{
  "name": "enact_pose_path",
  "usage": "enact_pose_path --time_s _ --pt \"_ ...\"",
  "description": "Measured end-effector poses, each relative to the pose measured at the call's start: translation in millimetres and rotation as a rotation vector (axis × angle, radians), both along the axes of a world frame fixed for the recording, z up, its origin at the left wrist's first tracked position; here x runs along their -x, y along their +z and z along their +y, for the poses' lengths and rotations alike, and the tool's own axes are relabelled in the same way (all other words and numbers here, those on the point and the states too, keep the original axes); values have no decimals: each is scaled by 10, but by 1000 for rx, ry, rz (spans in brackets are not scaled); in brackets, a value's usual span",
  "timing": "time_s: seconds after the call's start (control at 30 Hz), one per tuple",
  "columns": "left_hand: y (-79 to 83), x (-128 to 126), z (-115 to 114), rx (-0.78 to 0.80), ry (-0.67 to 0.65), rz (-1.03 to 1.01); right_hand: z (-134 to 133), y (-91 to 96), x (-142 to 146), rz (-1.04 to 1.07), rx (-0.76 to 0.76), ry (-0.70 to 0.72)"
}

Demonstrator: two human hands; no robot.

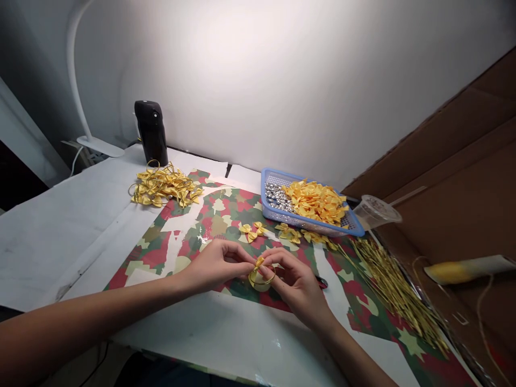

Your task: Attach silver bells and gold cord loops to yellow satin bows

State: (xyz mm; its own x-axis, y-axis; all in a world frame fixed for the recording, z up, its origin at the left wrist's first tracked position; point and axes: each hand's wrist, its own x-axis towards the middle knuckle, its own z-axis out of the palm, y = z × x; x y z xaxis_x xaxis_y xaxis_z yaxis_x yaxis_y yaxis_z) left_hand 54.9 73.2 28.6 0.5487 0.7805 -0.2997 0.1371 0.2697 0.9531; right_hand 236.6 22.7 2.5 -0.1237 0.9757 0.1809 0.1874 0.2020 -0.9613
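Left hand (217,263) and right hand (296,285) pinch a yellow satin bow (258,264) near the front edge of the worktop (226,336), both grips closed. Bow's long axis tilts up-right, partly hidden by fingers; gold wire loop (262,280) under it hard to make out. Farther: loose bows (252,232), blue plastic basket (278,174) at back edge.

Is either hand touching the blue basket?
No, the left hand and right hand are pinching a small yellow ribbon bow, away from the blue basket.
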Motion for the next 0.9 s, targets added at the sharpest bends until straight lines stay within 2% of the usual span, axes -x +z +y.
enact_pose_path --time_s 0.4,0.57,0.9 --pt "-13 17 0 -8 -4 -46 -32 10 16 -14 -30 -31" --pt "-18 10 -17 -111 -15 -67 -26 35 40 -60 -60 -53" --pt "-31 1 -67 -240 1 -74 -41 72 81 -200 -222 -109"
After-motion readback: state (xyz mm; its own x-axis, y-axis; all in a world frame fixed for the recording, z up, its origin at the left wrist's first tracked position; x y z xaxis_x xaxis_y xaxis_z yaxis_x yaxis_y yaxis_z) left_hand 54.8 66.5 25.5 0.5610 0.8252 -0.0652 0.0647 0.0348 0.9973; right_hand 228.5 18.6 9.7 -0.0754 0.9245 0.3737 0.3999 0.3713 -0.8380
